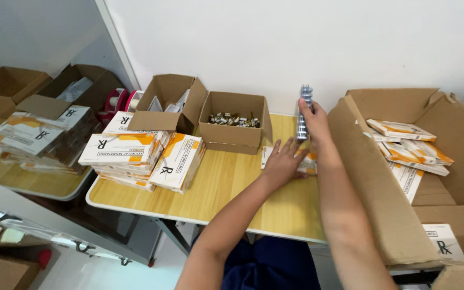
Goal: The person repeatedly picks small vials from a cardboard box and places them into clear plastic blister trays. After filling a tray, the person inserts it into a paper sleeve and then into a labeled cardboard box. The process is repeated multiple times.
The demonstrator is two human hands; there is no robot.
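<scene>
My right hand (313, 120) holds a stack of silver blister strips (304, 110) upright above the wooden table (226, 188). My left hand (283, 160) lies flat, fingers spread, on a white and orange carton (310, 159) that rests on the table just under the strips. Both forearms reach in from the bottom of the view.
Stacks of flat white and orange cartons (140, 153) sit on the table's left. Behind them stand two open cardboard boxes, one with small vials (234, 121), one with packets (168, 102). A large cardboard box (404, 172) at right holds more cartons. Tape rolls (122, 99) lie at back left.
</scene>
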